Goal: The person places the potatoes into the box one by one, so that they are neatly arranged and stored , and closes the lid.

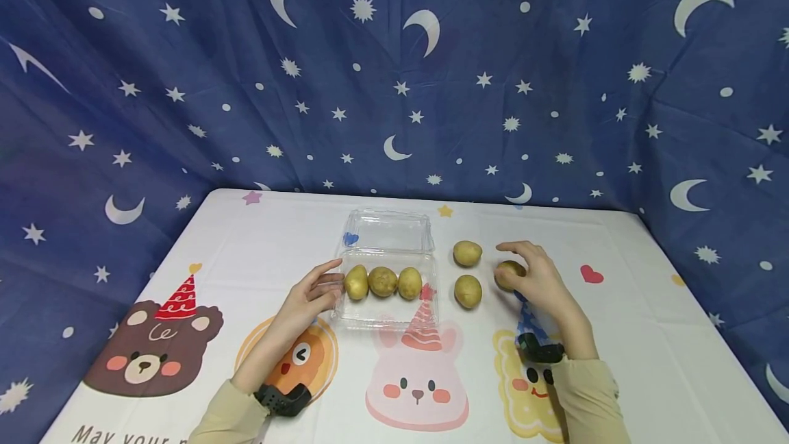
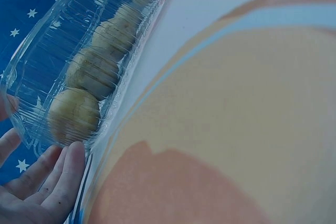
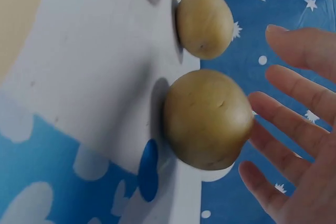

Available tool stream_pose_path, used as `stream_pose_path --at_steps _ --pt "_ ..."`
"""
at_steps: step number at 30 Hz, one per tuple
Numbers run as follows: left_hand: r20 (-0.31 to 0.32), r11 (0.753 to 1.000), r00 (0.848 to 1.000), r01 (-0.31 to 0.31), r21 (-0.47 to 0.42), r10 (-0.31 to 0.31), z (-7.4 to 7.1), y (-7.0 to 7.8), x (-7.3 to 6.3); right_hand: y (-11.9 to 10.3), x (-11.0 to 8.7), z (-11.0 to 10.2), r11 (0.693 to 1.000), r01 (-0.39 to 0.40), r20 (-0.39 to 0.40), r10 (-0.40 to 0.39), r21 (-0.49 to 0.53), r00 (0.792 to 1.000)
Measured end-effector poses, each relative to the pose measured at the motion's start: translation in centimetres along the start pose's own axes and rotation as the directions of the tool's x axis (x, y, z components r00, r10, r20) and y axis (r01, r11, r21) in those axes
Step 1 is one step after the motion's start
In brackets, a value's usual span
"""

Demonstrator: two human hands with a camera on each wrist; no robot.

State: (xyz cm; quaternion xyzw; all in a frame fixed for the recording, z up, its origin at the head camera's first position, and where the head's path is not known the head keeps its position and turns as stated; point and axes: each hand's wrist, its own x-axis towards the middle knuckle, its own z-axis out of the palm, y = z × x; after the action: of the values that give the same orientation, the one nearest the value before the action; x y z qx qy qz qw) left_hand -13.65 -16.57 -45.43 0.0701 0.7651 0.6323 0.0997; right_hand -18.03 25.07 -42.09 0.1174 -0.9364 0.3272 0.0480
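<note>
A clear plastic clamshell box (image 1: 385, 317) lies on the table with its lid (image 1: 394, 228) folded back. In its base three potatoes (image 1: 383, 281) sit in a row. At the box's left end is my left hand (image 1: 311, 297), its extended fingers (image 2: 68, 174) right against the ribbed wall. My right hand (image 1: 537, 276) hovers around a single potato (image 3: 207, 120) on the table, fingers (image 3: 294, 119) spread and loosely bent beside it. Two more potatoes lie between that one and the box, a farther potato (image 1: 467, 253) and a nearer potato (image 1: 468, 291).
The white tablecloth (image 1: 666, 334) carries printed cartoon animals, hearts and stars. Behind it and at both sides hangs a dark blue curtain (image 1: 394, 53) with moons and stars. Black straps hold a camera on each wrist, with the left wrist camera (image 1: 283, 399) near the front.
</note>
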Motion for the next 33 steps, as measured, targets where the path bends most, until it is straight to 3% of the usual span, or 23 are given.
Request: stream_pose_path --at_steps 15,23,33 --pt "-0.005 1.0 1.0 -0.005 0.011 0.005 0.0 0.0 0.0 1.8 -0.1 0.6 0.997 -0.058 0.066 0.055 0.043 0.996" --pt "-0.017 1.0 1.0 0.017 0.016 -0.017 -0.1 -0.2 0.1 2.3 -0.2 0.9 0.993 -0.103 0.092 0.098 0.056 0.991" --pt "-0.01 1.0 1.0 0.001 0.018 -0.001 0.0 -0.1 0.1 2.4 -0.3 0.8 0.992 -0.122 0.114 0.116 0.044 0.987"
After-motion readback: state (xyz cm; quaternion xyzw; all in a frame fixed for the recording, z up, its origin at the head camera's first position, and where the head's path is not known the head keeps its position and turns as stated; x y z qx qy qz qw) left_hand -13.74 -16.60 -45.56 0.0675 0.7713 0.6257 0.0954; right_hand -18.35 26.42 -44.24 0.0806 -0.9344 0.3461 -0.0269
